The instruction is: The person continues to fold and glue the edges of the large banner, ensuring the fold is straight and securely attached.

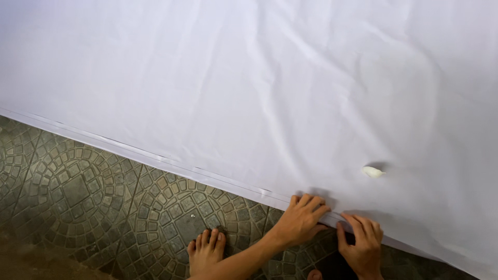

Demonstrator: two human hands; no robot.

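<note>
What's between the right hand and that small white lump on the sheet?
Only bare white sheet: head view shows nothing else between the right hand at the folded hem and the small white lump.

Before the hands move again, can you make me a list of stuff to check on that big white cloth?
1. Left hand on the folded hem: ok, fingers lie flat over the edge.
2. Right hand gripping the hem: ok, fingers curl over it beside the left.
3. Hem fold straight along the white cloth: ok where visible; the far right end runs out of view.
4. Cloth smooth: not ok, soft wrinkles show.
5. Small white lump clear of the hem: ok, it lies further in on the cloth.
6. Bare foot off the cloth: ok, on the patterned floor.
</note>
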